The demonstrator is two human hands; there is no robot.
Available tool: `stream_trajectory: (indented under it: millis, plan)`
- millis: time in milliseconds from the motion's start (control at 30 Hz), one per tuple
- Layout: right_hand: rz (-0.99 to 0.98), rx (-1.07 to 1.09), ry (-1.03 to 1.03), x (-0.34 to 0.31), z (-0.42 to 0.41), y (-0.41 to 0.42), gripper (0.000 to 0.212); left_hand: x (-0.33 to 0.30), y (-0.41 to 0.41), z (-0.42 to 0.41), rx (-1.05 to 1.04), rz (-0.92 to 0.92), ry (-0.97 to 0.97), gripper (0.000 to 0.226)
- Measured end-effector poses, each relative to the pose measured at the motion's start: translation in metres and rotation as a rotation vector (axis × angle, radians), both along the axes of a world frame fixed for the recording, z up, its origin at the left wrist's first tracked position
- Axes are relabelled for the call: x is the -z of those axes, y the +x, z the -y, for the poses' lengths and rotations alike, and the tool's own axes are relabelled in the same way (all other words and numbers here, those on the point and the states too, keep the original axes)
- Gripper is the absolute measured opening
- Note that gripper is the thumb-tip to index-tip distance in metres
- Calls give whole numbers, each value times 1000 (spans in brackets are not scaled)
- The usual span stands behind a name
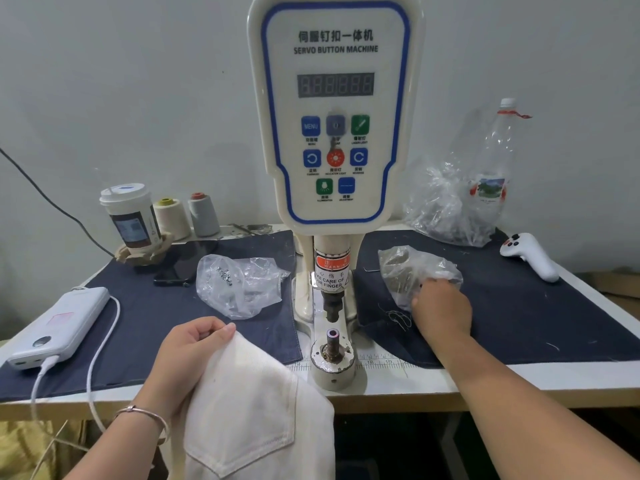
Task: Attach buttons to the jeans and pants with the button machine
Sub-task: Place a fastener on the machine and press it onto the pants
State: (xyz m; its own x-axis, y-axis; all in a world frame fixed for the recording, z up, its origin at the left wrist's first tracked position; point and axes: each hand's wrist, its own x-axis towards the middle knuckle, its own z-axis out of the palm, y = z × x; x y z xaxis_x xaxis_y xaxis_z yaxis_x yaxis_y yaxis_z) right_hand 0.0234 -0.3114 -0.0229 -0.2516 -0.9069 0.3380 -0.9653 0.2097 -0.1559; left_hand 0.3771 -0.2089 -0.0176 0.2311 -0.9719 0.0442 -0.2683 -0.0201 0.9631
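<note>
Reaching into the button bag (415, 271), right hand (441, 308) has its grip hidden. Left hand (188, 355) pinches white pants (249, 410); they could slide off the counter's (450, 379) front edge.

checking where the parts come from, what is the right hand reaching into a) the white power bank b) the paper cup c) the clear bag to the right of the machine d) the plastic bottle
c: the right hand has its fingers at the mouth of the clear plastic bag lying on the dark cloth just right of the button machine, while the left hand grips the white pants.
</note>
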Motion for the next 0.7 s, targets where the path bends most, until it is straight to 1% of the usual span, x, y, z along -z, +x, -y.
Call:
stream_trajectory:
  millis: [133, 267, 400, 600, 700]
  plan:
    - [34, -3, -28, 2, 2, -5, 19, 0, 0, 0, 1, -1, -10, 32]
    - [26, -7, -23, 2, 3, -4, 20, 1, 1, 0, 4, 1, -13, 32]
    - [-16, 5, 5, 2, 0, -1, 24, 2, 1, 0, 1, -4, -13, 32]
    - [-152, -9, 113, 2, -1, 1, 31, 2, 1, 1, 3, 3, -14, 32]
    - [-156, -27, 129, -1, -1, -1, 31, 2, 2, 1, 9, 0, -6, 32]
